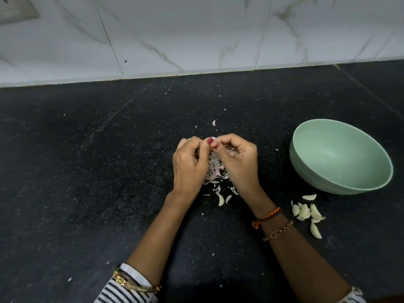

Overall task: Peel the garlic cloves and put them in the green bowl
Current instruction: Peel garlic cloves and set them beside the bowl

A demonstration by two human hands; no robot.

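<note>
Both hands, left (189,165) and right (237,159), meet fingertip to fingertip above a heap of pale papery garlic skins (215,171), fingers curled, pinching something small I cannot make out. White garlic cloves (307,212) lie on the speckled black stone worktop (87,171) just beside the round pale green bowl (341,157).

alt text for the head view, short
Both hands, left hand and right hand, pinch a garlic clove over a pile of skins on a black counter. An empty green bowl and loose cloves lie right.
</note>
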